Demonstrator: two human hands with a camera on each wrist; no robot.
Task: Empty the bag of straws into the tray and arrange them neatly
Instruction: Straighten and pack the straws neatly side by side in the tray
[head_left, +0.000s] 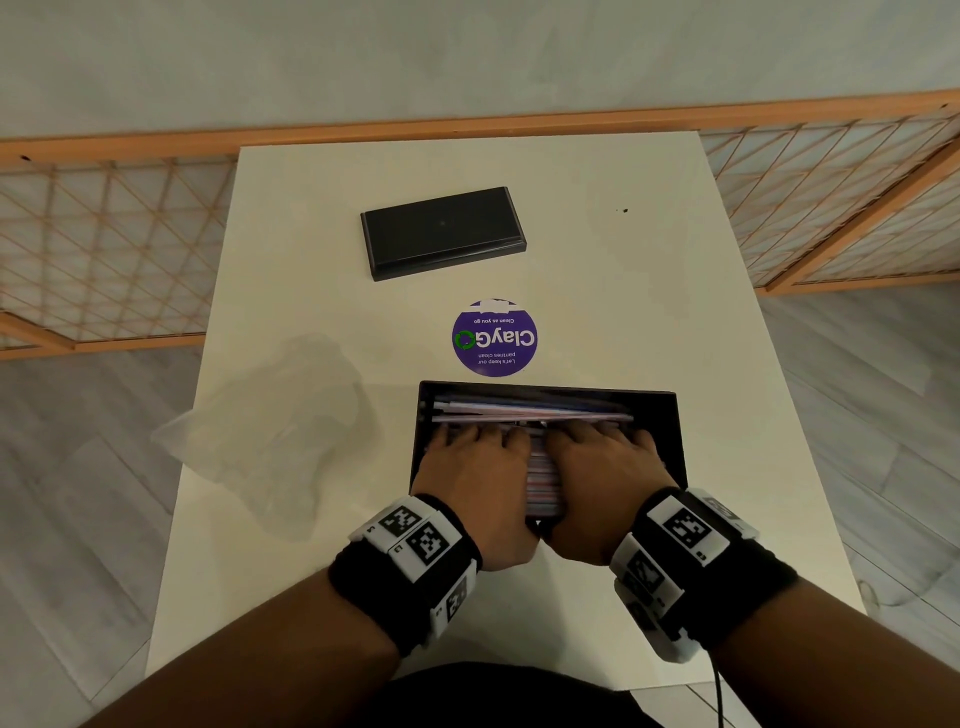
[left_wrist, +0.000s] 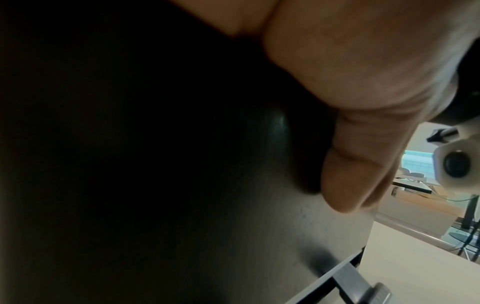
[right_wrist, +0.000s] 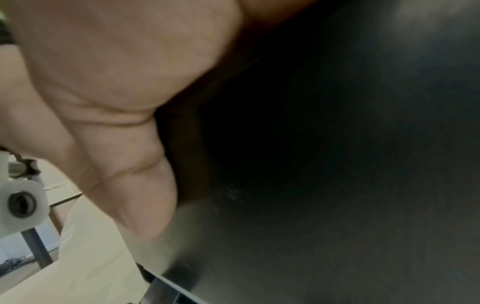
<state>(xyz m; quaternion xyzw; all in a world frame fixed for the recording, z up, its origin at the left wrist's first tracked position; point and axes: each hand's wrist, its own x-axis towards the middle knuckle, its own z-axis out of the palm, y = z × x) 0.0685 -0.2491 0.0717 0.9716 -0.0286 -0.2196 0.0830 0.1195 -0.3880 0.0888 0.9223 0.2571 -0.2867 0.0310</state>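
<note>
The white table (head_left: 597, 270) is carrying a crumpled clear bag (head_left: 270, 426) at left and a black tray (head_left: 667, 441) holding the straws (head_left: 530, 413). The left hand (head_left: 475, 483) and right hand (head_left: 597, 483) are lying palm-down side by side on the straws, fingers curling over them; their grip cannot be told.

A: Non-task items on the white table (head_left: 597, 291)?

B: Black rectangular lid-like slab (head_left: 442, 233) toward the far edge, lying flat. Round purple sticker (head_left: 494, 336) nearer, reading "ClayGo", upside down from this view. A small dark speck (head_left: 624, 210) far right.

A: Surroundings?

B: Orange-framed lattice screen (head_left: 104, 228) behind the table, grey plank floor (head_left: 67, 493) on both sides.
</note>
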